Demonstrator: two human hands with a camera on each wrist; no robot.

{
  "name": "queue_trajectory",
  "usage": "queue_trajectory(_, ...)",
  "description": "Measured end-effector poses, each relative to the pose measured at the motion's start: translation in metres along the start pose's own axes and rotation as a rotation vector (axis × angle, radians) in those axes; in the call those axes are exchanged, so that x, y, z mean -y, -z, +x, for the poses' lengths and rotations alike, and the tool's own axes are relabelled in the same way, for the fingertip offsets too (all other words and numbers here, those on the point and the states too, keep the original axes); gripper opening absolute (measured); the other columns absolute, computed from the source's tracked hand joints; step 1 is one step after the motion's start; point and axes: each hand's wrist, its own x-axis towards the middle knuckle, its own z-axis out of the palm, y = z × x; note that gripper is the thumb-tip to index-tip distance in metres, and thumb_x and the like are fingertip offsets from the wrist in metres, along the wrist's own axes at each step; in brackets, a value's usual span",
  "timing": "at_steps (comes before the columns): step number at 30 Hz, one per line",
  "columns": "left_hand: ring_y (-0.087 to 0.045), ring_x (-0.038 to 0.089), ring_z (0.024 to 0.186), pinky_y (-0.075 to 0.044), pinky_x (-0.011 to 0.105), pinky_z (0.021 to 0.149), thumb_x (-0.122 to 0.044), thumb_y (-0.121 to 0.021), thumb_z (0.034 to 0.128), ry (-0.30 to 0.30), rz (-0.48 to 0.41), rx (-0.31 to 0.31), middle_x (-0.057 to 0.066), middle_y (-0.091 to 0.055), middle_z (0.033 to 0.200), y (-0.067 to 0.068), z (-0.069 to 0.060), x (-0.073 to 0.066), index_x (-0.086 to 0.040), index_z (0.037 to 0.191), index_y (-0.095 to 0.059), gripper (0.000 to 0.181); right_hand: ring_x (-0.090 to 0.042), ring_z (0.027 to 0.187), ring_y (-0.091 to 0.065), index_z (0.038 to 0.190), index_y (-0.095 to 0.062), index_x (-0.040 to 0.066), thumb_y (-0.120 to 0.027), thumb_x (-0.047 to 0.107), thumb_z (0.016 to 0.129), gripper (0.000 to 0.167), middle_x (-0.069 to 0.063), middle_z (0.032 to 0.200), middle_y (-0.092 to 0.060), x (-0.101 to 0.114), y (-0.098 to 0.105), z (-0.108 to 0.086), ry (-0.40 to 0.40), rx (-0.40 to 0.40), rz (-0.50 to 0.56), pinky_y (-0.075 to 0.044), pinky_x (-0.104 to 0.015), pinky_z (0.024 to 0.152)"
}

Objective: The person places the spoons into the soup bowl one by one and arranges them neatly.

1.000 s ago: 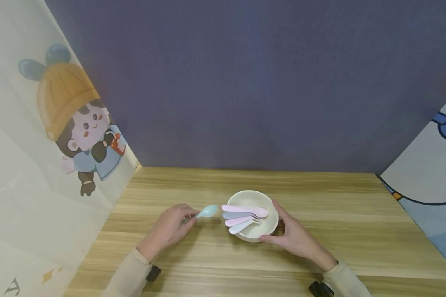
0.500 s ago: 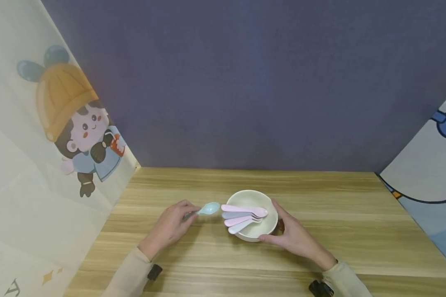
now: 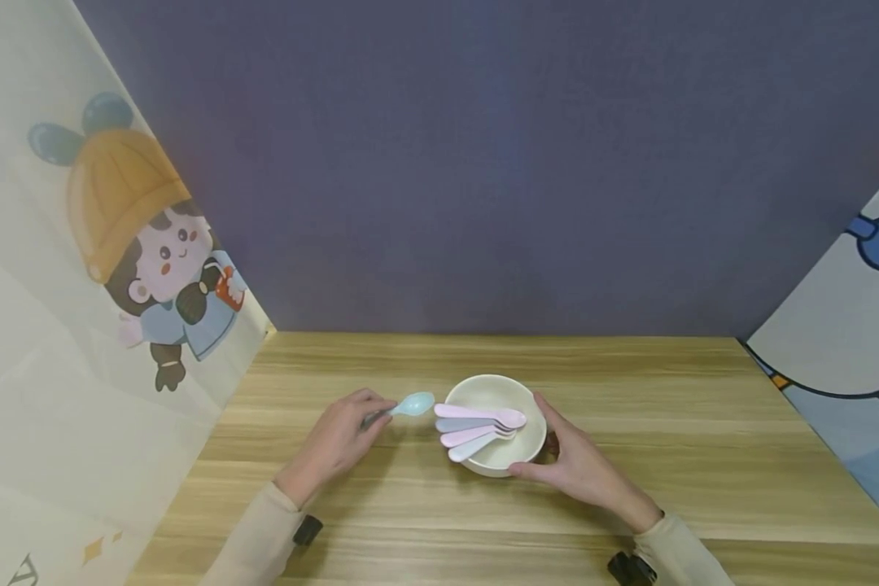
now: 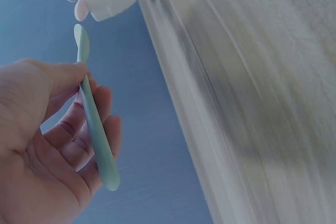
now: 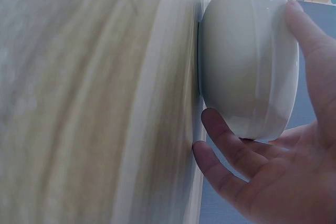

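My left hand [image 3: 342,435] pinches a pale mint-green spoon [image 3: 415,404] between thumb and fingers, its bowl end pointing right. In the left wrist view the spoon's handle [image 4: 94,124] runs down past the loosely curled fingers. Just right of the spoon sits a white bowl [image 3: 483,393] on the wooden table. Across its left rim lie several pieces of small cutlery, among them a pink spoon [image 3: 476,413] and a whitish-handled fork [image 3: 472,448]. My right hand [image 3: 582,468] holds the bowl from the right, thumb at the near rim and fingers round the far side.
The wooden table [image 3: 381,521] ends at a dark blue panel [image 3: 498,179] behind. A cartoon-printed sheet [image 3: 37,342] borders it on the left, and another printed sheet [image 3: 842,342] on the right.
My left hand with the mint-green spoon has shifted slightly up and to the right. The right hand and the bowl have stayed put; the head view has drifted a little.
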Motion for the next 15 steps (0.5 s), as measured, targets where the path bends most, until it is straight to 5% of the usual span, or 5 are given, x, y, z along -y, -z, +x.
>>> queue_trajectory(15,-0.076,0.018,0.096,-0.063,0.04,0.087,-0.014,-0.081,0.0943,-0.012,-0.09,-0.042,0.0,-0.081,0.107,0.0012,0.0101,0.0007,-0.012,0.112,-0.082,0.018,-0.019,0.109,-0.073,0.17,-0.017,0.004,-0.093,0.046,0.08,0.125,-0.021,0.151,-0.058,-0.0004,0.0002,-0.0004,0.001,0.003,0.015,-0.059,-0.025,0.092)
